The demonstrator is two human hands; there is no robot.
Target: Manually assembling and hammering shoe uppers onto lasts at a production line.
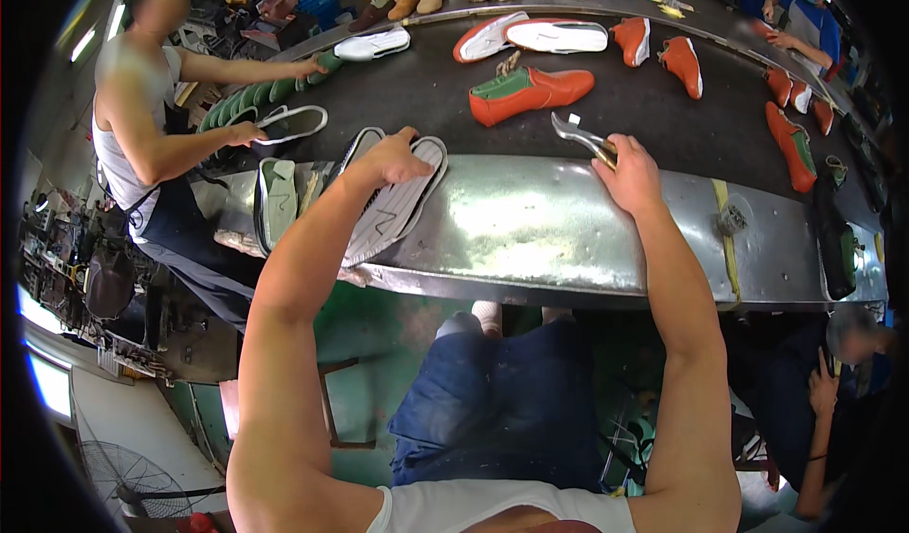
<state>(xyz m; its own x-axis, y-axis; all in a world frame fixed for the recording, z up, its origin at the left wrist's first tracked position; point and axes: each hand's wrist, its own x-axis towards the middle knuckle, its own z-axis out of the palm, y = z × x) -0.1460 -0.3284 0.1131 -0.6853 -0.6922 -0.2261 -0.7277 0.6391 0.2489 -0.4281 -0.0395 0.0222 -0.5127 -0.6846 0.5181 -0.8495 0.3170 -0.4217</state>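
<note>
Landmark: the metal bench (530, 206) before you.
Your left hand (398, 161): over the bench's left part, laid across the upper end of a grey striped sole (405, 202), thumb on its face; I cannot tell how firmly it grips.
Your right hand (630, 175): well apart from the left, above the bench's far edge, clamped on the handles of the pincers (591, 139), whose head points left.
Orange shoe (549, 91): beyond the bench's middle, on the dark belt (398, 93).
Yellow strip (727, 249): across the bench's right part, touching a small cup (734, 216).
Co-worker (142, 126): by the bench's left end.
</note>
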